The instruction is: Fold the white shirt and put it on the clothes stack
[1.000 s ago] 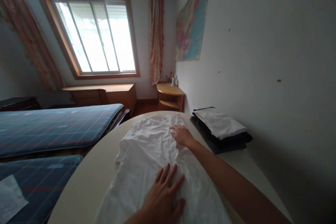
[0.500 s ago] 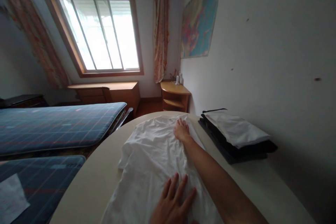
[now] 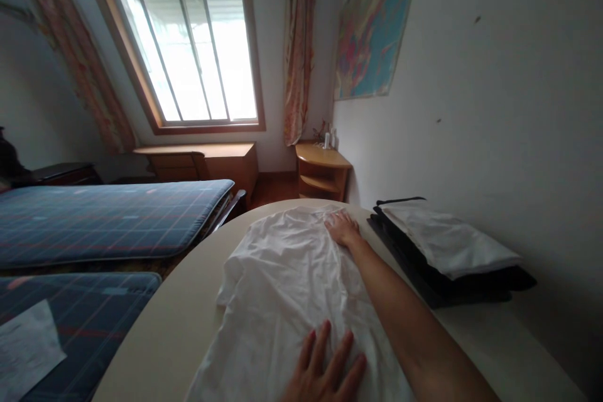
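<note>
A: Where's the shirt (image 3: 277,282)?

B: Spread on the counter (image 3: 164,314), reaching almost to the far rim. Its near end runs out of view.

A: And the grip?

B: Open on both sides. The left hand (image 3: 327,367) lies palm down on the nearer part, fingers spread. The right hand (image 3: 343,227) rests at the far end, by the right edge, fingers fanned; I see no cloth pinched.

A: How far along, then?

B: Partway, I'd judge. It's laid out, but creases run over the far part and between the hands, so the flattening looks unfinished. I can't tell whether the right side is already turned in.

A: Anything done?

B: The pile (image 3: 452,248) to the right seems so: a white piece on dark ones, folded, apart from the shirt.
</note>
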Available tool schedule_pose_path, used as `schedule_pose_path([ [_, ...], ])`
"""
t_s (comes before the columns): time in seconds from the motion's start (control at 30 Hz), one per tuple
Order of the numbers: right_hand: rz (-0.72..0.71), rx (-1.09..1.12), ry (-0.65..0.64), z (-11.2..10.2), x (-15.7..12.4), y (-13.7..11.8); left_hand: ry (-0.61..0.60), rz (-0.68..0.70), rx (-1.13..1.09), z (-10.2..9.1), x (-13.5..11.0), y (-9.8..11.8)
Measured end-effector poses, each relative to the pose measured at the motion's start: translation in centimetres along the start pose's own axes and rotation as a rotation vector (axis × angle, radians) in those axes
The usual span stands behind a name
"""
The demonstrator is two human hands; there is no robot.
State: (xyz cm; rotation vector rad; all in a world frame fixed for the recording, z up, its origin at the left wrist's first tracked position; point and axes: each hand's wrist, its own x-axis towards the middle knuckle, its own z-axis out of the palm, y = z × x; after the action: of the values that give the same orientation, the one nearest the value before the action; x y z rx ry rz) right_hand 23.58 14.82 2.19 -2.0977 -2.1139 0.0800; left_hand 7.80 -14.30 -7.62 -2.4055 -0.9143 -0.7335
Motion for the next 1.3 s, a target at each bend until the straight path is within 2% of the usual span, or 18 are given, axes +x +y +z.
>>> schedule_pose_path([
  [0.13, -0.015, -0.006, -0.020, 0.2, 0.3, 0.6, 0.062, -0.007, 0.045, 0.2, 0.0, 0.1],
  [0.23, 0.027, -0.018, 0.037, 0.0, -0.1, 0.2, 0.088, -0.009, 0.088, 0.2, 0.0, 0.1],
  [0.37, 0.078, -0.013, 0.147, -0.4, -1.5, -0.8, 0.011, -0.010, 0.076, -0.2, 0.3, 0.2],
  [0.53, -0.051, -0.016, 0.143, 0.0, -4.1, -1.4, -0.078, -0.041, 0.003, -1.0, 0.5, 0.2],
  [0.77, -0.074, -0.005, 0.122, 0.7, -6.6, 1.0, -0.237, -0.097, -0.178, -1.7, 1.1, 1.1],
  [0.97, -0.072, -0.022, 0.094, -0.3, -6.2, 3.7, -0.269, -0.171, -0.293, -0.7, 3.2, 4.1],
  [1.07, -0.070, -0.038, 0.086, -0.4, -6.0, 4.5, -0.326, -0.220, -0.395, -1.3, 4.3, 4.9],
  [1.17, -0.068, -0.040, 0.088, -0.3, -5.8, 4.8, -0.319, -0.349, -0.504, -2.9, 5.5, 3.2],
  [1.23, -0.073, -0.041, 0.092, -0.1, -5.7, 4.9, -0.216, -0.569, -0.507, -4.0, 6.3, -0.1],
  [1.3, -0.078, -0.042, 0.092, 0.2, -5.5, 5.0, -0.091, -0.769, -0.440, -4.8, 6.5, -5.1],
])
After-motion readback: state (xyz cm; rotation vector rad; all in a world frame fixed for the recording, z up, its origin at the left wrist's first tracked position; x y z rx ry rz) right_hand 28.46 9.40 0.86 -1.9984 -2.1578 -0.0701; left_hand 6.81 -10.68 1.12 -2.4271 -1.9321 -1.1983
